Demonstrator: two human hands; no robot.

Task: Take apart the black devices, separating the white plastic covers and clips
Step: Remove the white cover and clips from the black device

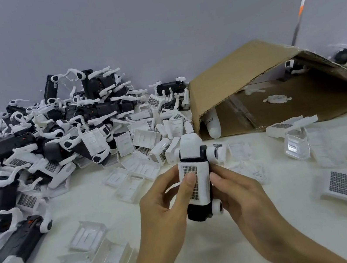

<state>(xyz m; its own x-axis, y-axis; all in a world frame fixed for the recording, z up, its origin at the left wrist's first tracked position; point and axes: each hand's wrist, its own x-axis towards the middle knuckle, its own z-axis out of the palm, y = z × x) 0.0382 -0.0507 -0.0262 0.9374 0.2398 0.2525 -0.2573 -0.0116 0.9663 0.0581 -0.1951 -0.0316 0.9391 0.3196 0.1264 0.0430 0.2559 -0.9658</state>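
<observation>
Here, both hands hold one black device (198,196) above the white table (274,217), near the middle of the view. The left hand (164,204) grips it from the left, its thumb pressed flat on the grid-patterned label of the white cover (196,182) that wraps the device's middle. The right hand (238,194) grips the right side, fingers curled behind the body, beside a white round clip (217,206) at the near end. Another clip (213,153) juts from the far end, under a white cap (190,145).

The label's grid looks like a printed code; no letters or brand can be read on it.

To the left lies a large pile (43,139) of black devices tangled with white clips and covers. Loose clear-white covers (90,260) lie scattered on the table in front of the pile and to the right, some showing the same grid labels (338,183). A cardboard box (265,93) lies on its side behind, open toward the camera, with a few white parts inside. Any small print on the pile's devices is too blurred to read.
</observation>
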